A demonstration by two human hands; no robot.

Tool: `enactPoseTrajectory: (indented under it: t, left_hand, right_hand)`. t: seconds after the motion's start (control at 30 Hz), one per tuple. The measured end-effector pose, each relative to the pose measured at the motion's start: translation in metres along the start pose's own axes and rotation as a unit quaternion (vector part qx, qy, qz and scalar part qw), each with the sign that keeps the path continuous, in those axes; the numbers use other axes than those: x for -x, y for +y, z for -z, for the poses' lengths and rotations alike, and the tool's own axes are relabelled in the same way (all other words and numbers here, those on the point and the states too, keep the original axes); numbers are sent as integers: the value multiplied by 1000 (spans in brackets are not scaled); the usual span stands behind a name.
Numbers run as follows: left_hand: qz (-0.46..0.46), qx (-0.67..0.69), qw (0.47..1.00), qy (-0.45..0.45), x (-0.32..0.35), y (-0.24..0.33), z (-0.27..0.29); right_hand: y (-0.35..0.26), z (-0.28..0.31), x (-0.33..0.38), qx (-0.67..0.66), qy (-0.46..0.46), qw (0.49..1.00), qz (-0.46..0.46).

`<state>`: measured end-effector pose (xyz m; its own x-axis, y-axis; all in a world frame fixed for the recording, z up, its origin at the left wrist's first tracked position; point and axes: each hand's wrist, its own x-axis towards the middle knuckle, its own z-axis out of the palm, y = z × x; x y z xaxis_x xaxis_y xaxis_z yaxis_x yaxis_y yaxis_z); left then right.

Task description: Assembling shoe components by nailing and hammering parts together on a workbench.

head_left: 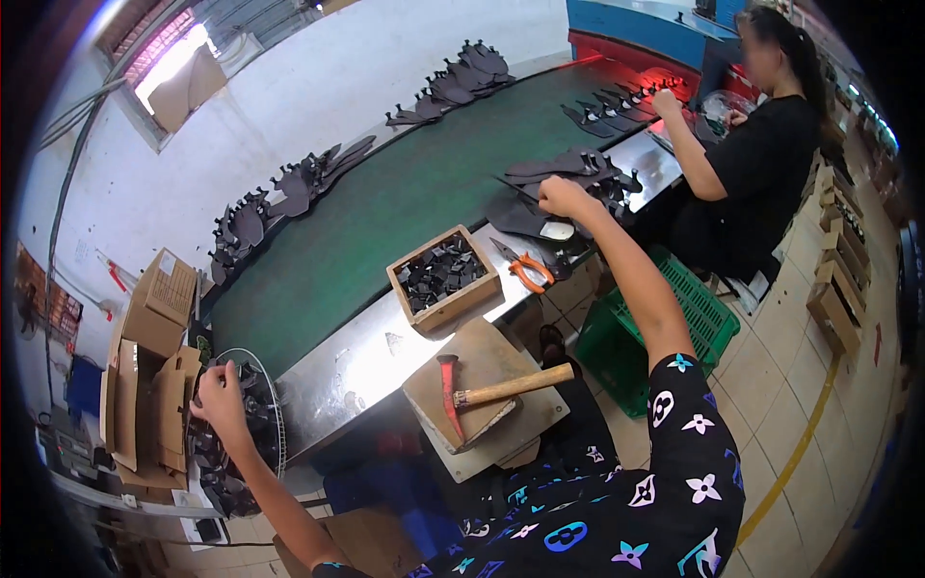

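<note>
My right hand (567,197) is closed at the edge of a black sandal sole (518,214) with a pale oval patch, beside a pile of black soles (578,166) with upright knobs. Over on the left, my left hand (222,400) has curled fingers above a white-rimmed wire basket (279,409) of black pieces; what it holds, if anything, cannot be made out. In front of me a hammer (511,385) with a red head and wooden handle lies on a worn block (467,347). A wooden box (438,318) holds small black pieces, near orange-handled pliers (530,275).
A green conveyor belt (385,202) runs behind the metal ledge (337,385), with black soles along its far edge. A co-worker (771,144) sits at the right. A green crate (694,308) stands below my right arm, cardboard boxes (145,385) at far left.
</note>
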<state>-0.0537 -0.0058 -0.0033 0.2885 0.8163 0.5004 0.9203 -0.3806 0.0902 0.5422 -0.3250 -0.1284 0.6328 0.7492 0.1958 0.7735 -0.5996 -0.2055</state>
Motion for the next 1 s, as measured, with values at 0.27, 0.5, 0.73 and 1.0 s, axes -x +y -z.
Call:
enactPoseTrajectory:
  t: [0.27,0.5,0.73,1.0]
  left_hand:
    - [-298,117,936,146,52,163,48]
    - [-335,173,925,42,77,273,-30]
    - [-232,405,884,-13,78,258,9]
    - [48,664,729,-157,174,175,16]
  right_hand:
    - [-105,72,-12,214,358,882,220]
    - [-172,35,-17,125,458,822,314]
    - [-241,85,53,13,399,783,477]
    - [-185,-33,241,-56,14,952,301]
